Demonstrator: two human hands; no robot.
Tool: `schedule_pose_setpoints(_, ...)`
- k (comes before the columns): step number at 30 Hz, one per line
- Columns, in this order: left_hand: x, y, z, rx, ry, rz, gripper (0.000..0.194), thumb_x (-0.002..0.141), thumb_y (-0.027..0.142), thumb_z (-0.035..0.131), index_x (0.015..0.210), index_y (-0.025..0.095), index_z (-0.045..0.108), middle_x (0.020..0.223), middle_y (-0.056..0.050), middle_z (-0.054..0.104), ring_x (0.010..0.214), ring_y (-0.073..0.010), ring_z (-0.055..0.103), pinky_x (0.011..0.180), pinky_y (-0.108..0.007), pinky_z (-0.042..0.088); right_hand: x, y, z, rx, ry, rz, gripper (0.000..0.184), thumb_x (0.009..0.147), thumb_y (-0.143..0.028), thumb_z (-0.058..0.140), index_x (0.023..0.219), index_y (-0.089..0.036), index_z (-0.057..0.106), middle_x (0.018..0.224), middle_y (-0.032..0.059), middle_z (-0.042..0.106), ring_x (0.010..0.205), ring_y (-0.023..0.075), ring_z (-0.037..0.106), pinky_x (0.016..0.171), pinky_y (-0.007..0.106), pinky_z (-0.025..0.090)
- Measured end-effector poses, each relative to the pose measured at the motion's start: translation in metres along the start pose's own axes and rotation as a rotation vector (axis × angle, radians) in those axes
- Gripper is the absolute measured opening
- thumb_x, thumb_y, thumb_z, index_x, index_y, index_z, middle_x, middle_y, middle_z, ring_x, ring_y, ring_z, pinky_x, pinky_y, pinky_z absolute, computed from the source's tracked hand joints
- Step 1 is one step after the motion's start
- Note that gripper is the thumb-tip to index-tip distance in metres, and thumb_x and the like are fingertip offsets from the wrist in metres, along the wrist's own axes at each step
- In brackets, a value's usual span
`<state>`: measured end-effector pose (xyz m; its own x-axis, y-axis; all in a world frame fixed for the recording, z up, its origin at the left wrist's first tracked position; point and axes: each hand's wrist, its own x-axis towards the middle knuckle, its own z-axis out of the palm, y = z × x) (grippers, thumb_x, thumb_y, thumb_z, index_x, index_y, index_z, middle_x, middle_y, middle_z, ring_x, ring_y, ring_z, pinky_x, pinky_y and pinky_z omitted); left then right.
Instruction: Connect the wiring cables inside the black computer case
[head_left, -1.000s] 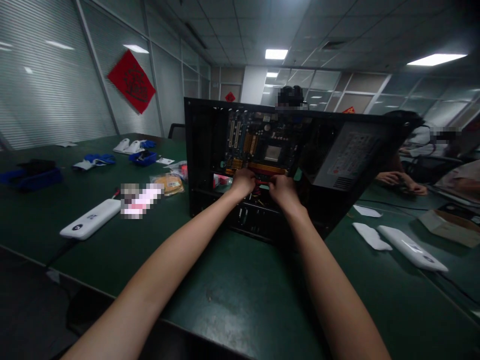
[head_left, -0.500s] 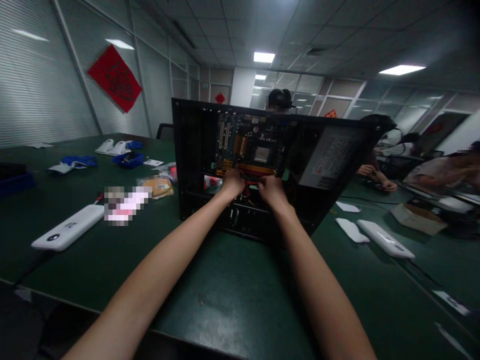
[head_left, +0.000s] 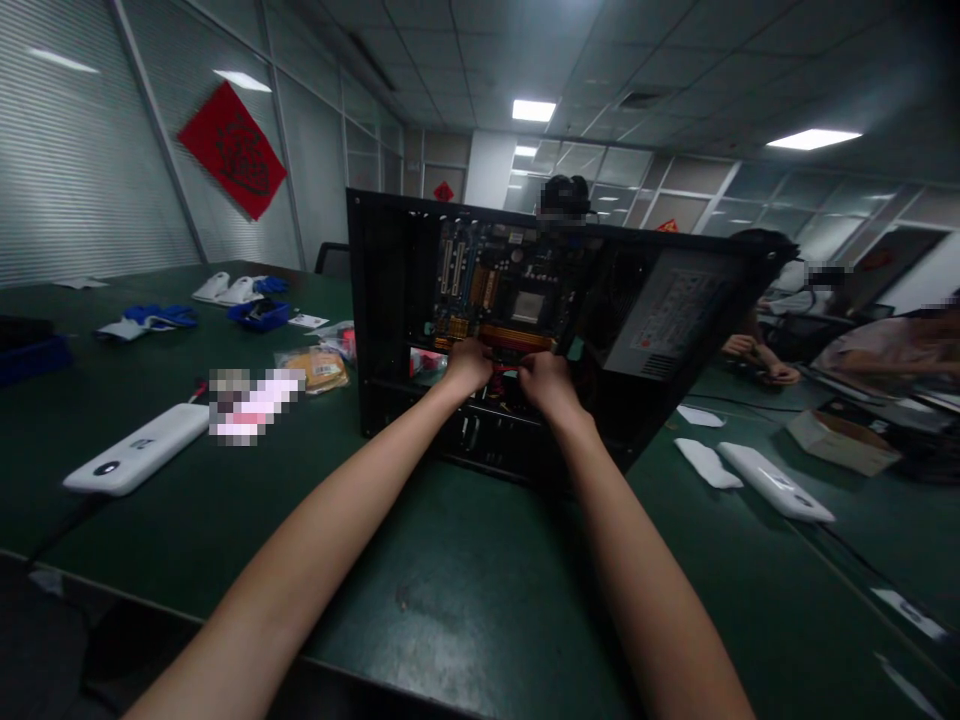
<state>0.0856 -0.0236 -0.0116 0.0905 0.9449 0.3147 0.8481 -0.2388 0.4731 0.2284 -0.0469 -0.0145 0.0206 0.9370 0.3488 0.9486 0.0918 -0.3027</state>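
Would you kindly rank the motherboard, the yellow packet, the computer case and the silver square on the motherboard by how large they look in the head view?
1. Computer case
2. Motherboard, partly behind the hands
3. Yellow packet
4. Silver square

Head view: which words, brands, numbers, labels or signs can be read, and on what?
None reads with certainty.
Red diamond hanging on the left: stylised dark character, unclear.
Power supply label: too small.
Left white device: dark marking, blurred.
Right white device: marking too small.
Bagged yellow item: label too small.
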Motion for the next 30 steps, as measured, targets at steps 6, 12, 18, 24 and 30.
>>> schedule_pose_setpoints(6,0.001,-0.003,0.001,0.071,-0.051,0.063,0.033,0.085,0.016,0.057,0.11,0.016,0.078,0.11,-0.01,0.076,0.109,-0.0235,0.069,0.096,-0.027,0.05,-0.001,0.003,0.0,0.007,0.0,-0.022,0.029,0.092,-0.015,0.055,0.111,-0.012,0.076,0.108,0.0148,0.075,0.105,0.0229,0.07,0.091,0.025,0.05)
schedule_pose_setpoints(12,0.002,-0.006,0.001,-0.014,0.01,0.102,0.029,0.087,0.017,0.058,0.107,0.017,0.079,0.11,-0.007,0.077,0.109,-0.0204,0.069,0.099,-0.025,0.048,-0.001,0.007,0.002,0.047,0.048,-0.035,0.026,0.093,-0.016,0.055,0.108,-0.012,0.076,0.108,0.0139,0.075,0.105,0.0225,0.07,0.092,0.024,0.049)
schedule_pose_setpoints(18,0.003,0.0,-0.001,-0.137,0.104,0.015,0.034,0.086,0.012,0.057,0.114,0.012,0.075,0.112,-0.01,0.076,0.102,-0.0188,0.071,0.092,-0.023,0.051,-0.001,0.007,0.0,0.046,0.073,-0.043,0.027,0.096,-0.018,0.053,0.108,-0.012,0.076,0.108,0.0133,0.075,0.105,0.0214,0.069,0.091,0.023,0.047)
schedule_pose_setpoints(24,-0.001,0.004,-0.003,-0.05,-0.03,-0.016,0.029,0.083,0.012,0.061,0.107,0.012,0.077,0.11,-0.01,0.076,0.106,-0.0206,0.07,0.092,-0.023,0.051,-0.003,0.005,0.001,0.021,-0.03,-0.008,0.026,0.094,-0.016,0.055,0.108,-0.01,0.076,0.105,0.0162,0.075,0.104,0.0225,0.07,0.089,0.023,0.049)
schedule_pose_setpoints(30,0.003,0.005,-0.003,-0.011,-0.082,-0.047,0.027,0.083,0.016,0.065,0.106,0.013,0.078,0.106,-0.01,0.077,0.102,-0.0214,0.071,0.089,-0.024,0.053,-0.001,0.007,0.002,-0.006,-0.058,0.019,0.028,0.095,-0.016,0.052,0.109,-0.011,0.076,0.103,0.017,0.075,0.102,0.022,0.07,0.09,0.024,0.049)
